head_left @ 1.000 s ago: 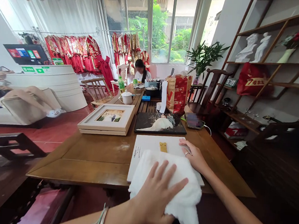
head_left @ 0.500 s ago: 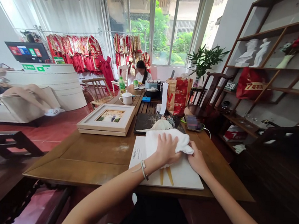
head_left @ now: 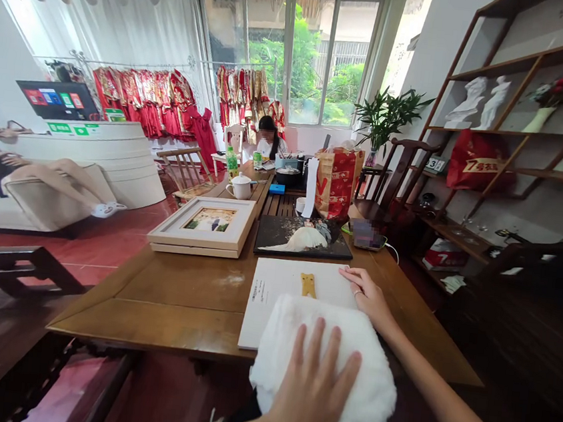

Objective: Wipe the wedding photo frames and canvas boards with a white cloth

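1. The left hand point(head_left: 315, 392) lies spread, fingers extended and unclenched, over a fluffy white cloth point(head_left: 377, 375), perhaps to spread its pressure.
2. The cloth covers the near part of a flat white rectangular board point(head_left: 262, 320) on a brown wooden table point(head_left: 176, 300), overhanging the table's edge.
3. The right hand point(head_left: 373, 300) rests its fingers along the board's far right corner, probably steadying it; whether they grip underneath, I cannot tell.
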Tool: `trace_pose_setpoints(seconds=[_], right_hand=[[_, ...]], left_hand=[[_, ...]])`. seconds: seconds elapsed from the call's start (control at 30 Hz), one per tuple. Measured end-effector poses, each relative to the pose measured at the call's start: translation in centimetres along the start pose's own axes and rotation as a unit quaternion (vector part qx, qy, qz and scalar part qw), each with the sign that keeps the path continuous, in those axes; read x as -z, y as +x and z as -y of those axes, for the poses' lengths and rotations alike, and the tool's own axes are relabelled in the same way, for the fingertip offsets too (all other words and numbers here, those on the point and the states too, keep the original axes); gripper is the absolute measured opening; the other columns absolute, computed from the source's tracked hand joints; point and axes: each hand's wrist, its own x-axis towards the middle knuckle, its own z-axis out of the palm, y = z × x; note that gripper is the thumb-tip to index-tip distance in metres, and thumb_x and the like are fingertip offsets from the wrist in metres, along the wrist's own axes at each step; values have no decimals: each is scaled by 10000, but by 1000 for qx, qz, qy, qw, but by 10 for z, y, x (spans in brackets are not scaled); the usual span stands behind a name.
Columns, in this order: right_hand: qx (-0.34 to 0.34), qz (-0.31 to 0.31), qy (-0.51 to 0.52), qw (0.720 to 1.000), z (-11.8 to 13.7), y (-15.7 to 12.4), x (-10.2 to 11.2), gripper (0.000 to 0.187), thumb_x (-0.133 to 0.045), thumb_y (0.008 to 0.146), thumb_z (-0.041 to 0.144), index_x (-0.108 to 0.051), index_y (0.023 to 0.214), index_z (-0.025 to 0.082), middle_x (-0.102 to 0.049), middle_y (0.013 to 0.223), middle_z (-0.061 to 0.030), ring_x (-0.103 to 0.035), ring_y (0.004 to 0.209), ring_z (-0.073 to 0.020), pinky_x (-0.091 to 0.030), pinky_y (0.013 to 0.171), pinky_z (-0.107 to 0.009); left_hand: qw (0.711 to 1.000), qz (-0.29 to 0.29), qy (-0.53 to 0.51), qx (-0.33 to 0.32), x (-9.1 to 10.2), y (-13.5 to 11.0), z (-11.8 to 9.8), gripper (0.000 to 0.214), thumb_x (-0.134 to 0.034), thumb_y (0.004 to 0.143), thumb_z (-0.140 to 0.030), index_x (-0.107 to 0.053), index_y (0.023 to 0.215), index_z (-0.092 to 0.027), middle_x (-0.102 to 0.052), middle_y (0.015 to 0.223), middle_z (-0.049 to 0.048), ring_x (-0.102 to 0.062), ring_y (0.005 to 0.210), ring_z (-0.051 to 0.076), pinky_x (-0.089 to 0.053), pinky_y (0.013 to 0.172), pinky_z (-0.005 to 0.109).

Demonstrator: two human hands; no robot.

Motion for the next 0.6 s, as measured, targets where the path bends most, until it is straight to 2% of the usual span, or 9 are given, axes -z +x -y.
trace_pose_setpoints(seconds=[0.1, 0.2, 0.33, 0.47, 0.6], right_hand=[[24, 12, -36, 999, 6, -4, -3, 331, -444, 800, 207, -491, 1125, 245, -608, 1216, -71, -518, 1173, -217, -372, 983, -440], [35, 22, -57, 998, 9, -6, -4, 369, -449, 807, 218, -500, 1171, 243, -584, 1248, -72, -515, 1178, -219, -383, 986, -417], [43, 29, -69, 996, 10, -7, -3, 372, -434, 821, 226, -505, 1186, 247, -572, 1261, -68, -509, 1184, -217, -395, 983, -418], [52, 36, -67, 996, 10, -7, -2, 358, -420, 835, 230, -497, 1185, 234, -564, 1269, -75, -498, 1196, -208, -383, 1000, -418], [39, 36, -73, 996, 9, -6, -3, 362, -420, 838, 241, -480, 1195, 241, -571, 1262, -67, -484, 1209, -215, -388, 992, -435]], left_hand=[[999, 18, -28, 20, 6, -14, 14, 965, -580, 698, -542, -29, 1442, -268, 12, 1496, 116, 23, 1318, 434, -72, 1002, 672], [997, 16, -43, 56, 26, -13, 32, 824, -530, 753, -465, -90, 1435, -321, -60, 1503, 49, -22, 1345, 359, -125, 1045, 589], [991, 0, -7, 137, 45, 14, 70, 652, -455, 806, -339, -232, 1416, -280, -195, 1481, 68, -118, 1346, 320, -168, 1047, 549], [986, -14, 28, 166, 45, 40, 107, 560, -386, 856, -316, -282, 1400, -227, -212, 1476, 80, -132, 1347, 297, -149, 1054, 535], [983, -18, 41, 176, 42, 35, 114, 571, -399, 849, -316, -282, 1399, -214, -222, 1473, 88, -131, 1348, 293, -135, 1060, 528]])
